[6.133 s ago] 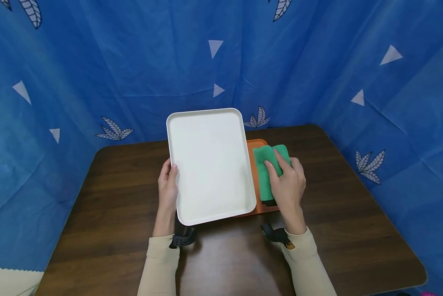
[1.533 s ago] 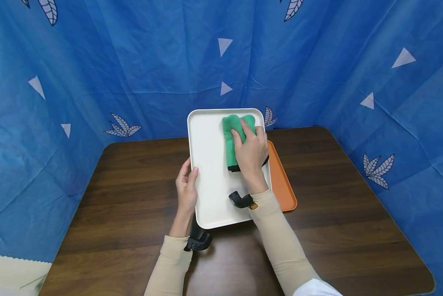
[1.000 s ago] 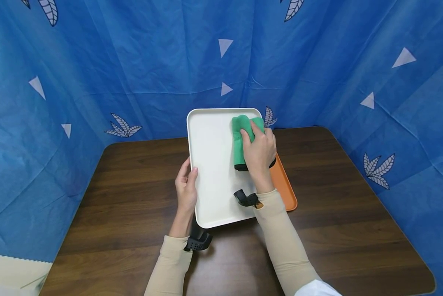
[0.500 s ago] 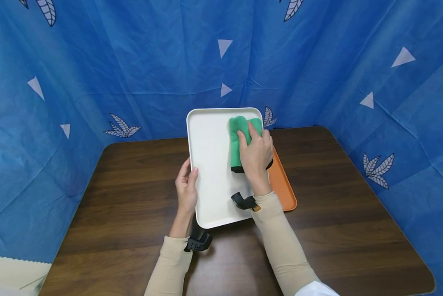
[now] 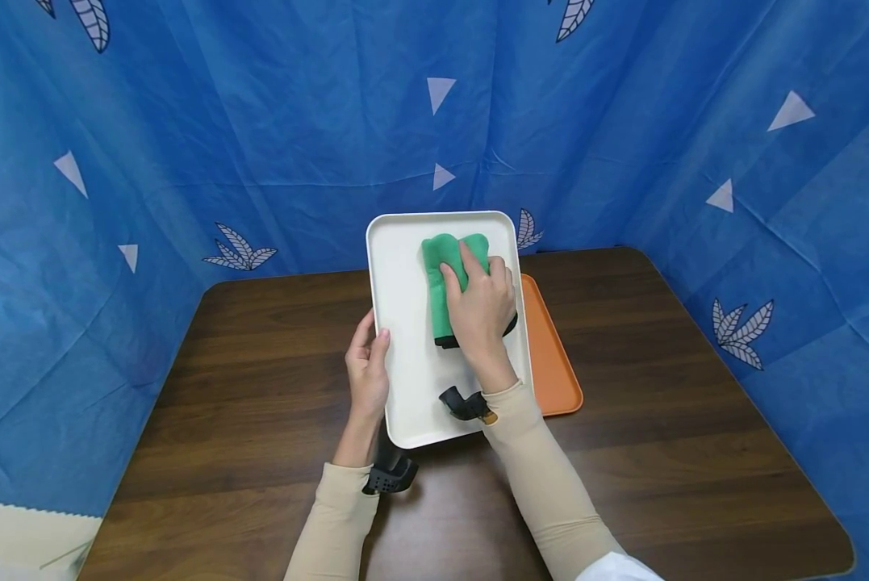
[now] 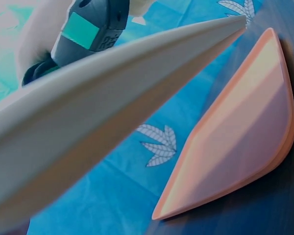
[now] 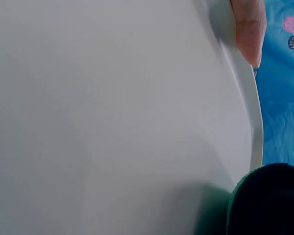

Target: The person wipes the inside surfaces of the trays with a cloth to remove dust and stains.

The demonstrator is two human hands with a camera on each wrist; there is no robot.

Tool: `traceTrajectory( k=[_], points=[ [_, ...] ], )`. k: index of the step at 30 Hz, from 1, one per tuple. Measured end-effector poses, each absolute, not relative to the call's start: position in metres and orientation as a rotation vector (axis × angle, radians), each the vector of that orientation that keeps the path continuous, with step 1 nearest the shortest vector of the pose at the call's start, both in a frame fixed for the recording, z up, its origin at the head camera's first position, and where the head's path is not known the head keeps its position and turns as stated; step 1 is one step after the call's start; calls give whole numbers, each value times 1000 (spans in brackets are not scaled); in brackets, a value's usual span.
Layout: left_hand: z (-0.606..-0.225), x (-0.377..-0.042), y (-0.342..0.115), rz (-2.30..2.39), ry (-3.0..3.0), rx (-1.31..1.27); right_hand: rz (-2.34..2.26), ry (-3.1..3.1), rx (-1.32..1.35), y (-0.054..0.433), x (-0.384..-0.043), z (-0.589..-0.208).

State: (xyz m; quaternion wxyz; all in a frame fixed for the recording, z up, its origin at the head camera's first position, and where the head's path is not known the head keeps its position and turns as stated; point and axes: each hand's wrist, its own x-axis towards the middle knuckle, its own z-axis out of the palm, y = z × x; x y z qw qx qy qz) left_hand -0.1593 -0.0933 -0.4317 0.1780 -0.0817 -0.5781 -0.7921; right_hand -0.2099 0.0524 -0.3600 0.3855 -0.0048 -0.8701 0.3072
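Observation:
A white rectangular tray [image 5: 412, 371] is held up off the table, tilted toward the head camera. My left hand [image 5: 366, 367] grips its left edge, thumb over the rim and the other fingers partly hidden behind. On the tray's upper right face, my right hand [image 5: 481, 311] holds a folded green cloth [image 5: 437, 274] with a black edge against the surface. The right wrist view shows the tray's pale inner face, the left thumb [image 7: 250, 36] over the rim, and the dark edge of the cloth [image 7: 269, 205] at the bottom.
Behind the white tray, an orange tray [image 5: 553, 363] lies on the brown wooden table [image 5: 695, 420], its left part covered from the head view. A blue patterned curtain [image 5: 296, 145] hangs round the table's back and sides. Each wrist wears a black camera mount [image 5: 390, 476].
Since half a second ago, the right hand has slid the cloth left and slightly down over the white tray. Earlier, the cloth was off the tray's right side. The left hand keeps its grip.

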Motion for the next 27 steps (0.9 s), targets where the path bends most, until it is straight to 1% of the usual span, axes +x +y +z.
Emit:
traceTrajectory(
  k=[27],
  points=[
    [-436,-159,-89,-2230,-1688,-219,647,-2207,215,14,-190,-365]
  ],
)
